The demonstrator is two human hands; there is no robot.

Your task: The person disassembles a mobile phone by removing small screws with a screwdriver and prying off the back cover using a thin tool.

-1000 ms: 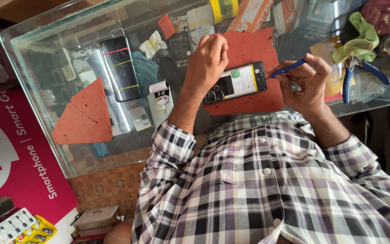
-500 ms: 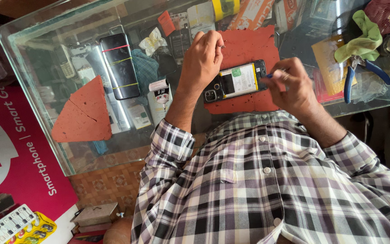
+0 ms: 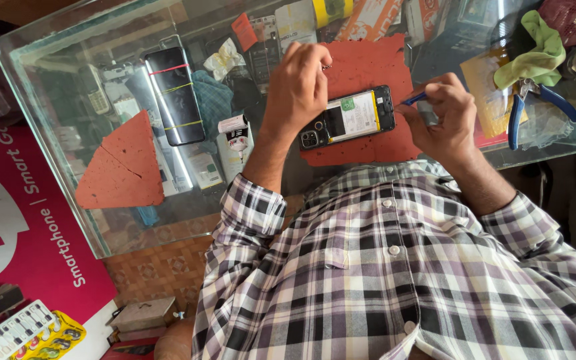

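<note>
1. Head view, work done: the black smartphone with its back cover off (image 3: pixel 348 120) lies flat on a ragged red rubber mat (image 3: pixel 368 63) on the glass-topped counter (image 3: pixel 48 73). Its white-labelled battery and camera cluster are exposed, so I judge the opening is finished. The battery and boards sit in place, so the inside work looks barely begun. No removed cover can be picked out.

2. Head view, left hand: the left hand (image 3: pixel 298 83) hangs over the mat at 10 o'clock from the phone, wrist bent and knuckles up. The fingers are curled close, with their tips near the phone's camera end. Something tiny glints at the fingertips, but I cannot tell whether they grip it.

3. Head view, right hand: the right hand (image 3: pixel 443 120) sits at 3 o'clock from the phone. Its fingers are closed tight around a slim blue hand tool (image 3: pixel 413 99), whose tip points at the phone's right end.

4. Head view, surroundings: blue-handled pliers (image 3: pixel 535 100) and a green cloth (image 3: pixel 535 53) lie at 2 o'clock from the right hand. A second black phone wrapped in rubber bands (image 3: pixel 175 97) lies at 9 o'clock from the left hand.
</note>
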